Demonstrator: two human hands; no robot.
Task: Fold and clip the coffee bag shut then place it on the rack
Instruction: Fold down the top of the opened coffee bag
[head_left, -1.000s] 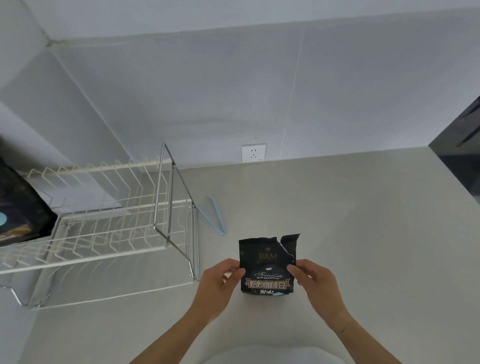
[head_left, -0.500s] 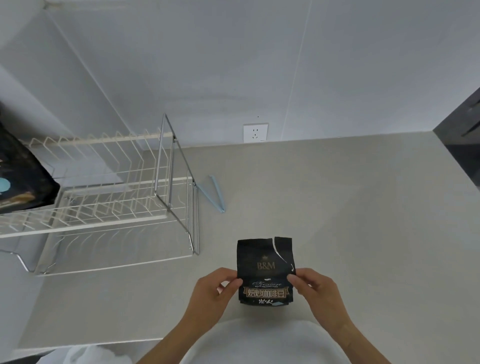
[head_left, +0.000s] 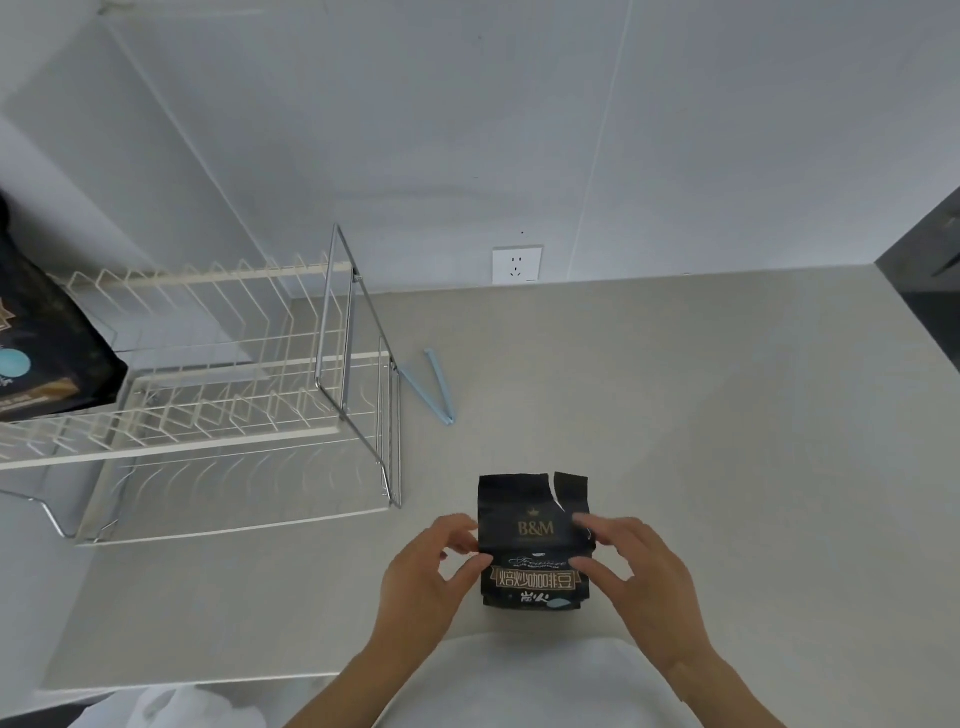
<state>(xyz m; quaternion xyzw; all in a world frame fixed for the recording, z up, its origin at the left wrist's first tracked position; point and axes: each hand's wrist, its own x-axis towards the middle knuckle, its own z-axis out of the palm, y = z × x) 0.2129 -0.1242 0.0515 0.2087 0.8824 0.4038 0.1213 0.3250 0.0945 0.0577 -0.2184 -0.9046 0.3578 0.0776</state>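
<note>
A small black coffee bag (head_left: 530, 525) with gold lettering stands upright on the counter near its front edge. Its top edge is torn, with a notch right of the middle. My left hand (head_left: 426, 577) pinches the bag's left edge between thumb and fingers. My right hand (head_left: 631, 577) holds the right edge the same way, fingers spread. A light blue clip (head_left: 439, 384), opened into a V, lies on the counter beyond the bag, just right of the rack. The white wire rack (head_left: 223, 395) stands to the left.
A larger black bag (head_left: 41, 338) sits on the rack's upper tier at the far left. A wall socket (head_left: 517, 264) is on the back wall. A dark appliance (head_left: 930, 280) borders the counter at the right. The counter's front edge runs just below my hands.
The view has tilted down and the bag sits nearer the counter's front edge. My fingers have shifted higher along the bag's sides, and the torn top now stands straighter.
</note>
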